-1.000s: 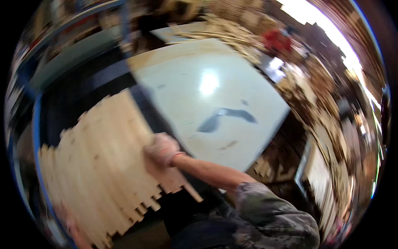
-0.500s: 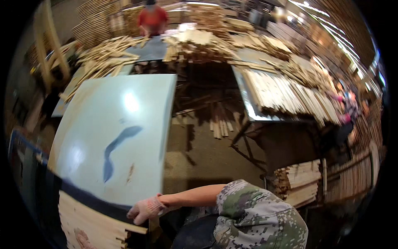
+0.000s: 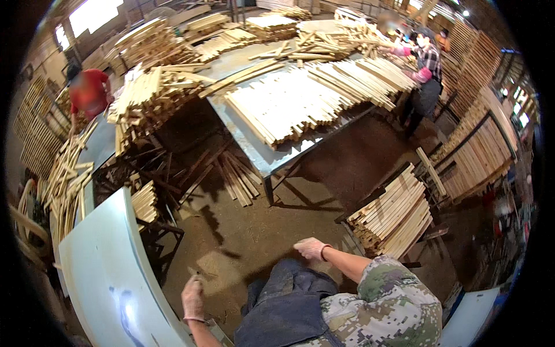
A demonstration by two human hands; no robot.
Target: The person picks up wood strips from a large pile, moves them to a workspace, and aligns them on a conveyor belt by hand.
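My left hand (image 3: 192,298), in a pale knit glove, hangs over the floor beside the right edge of the light-blue tabletop (image 3: 101,248). Its fingers look loosely curled, and I see nothing held. In a matching glove, my right hand (image 3: 312,248) is out in front of my body, fingers folded in and no object showing. It is nearest to a stack of pale wood strips (image 3: 393,211) on a low stand to the right. A dark apron (image 3: 295,306) covers my lap between the hands.
Ahead stands a metal-topped table (image 3: 272,159) covered with rows of wood strips (image 3: 289,104). Loose strips (image 3: 234,176) lie on the floor beneath it. A person in red (image 3: 89,92) is at the far left; another in a checked top (image 3: 428,61) stands far right. Slatted panels (image 3: 480,150) lean at right.
My view has swung right, so the blue tabletop now sits at lower left. My right hand has left the tabletop's near edge and the boards there. Both hands are now over the floor.
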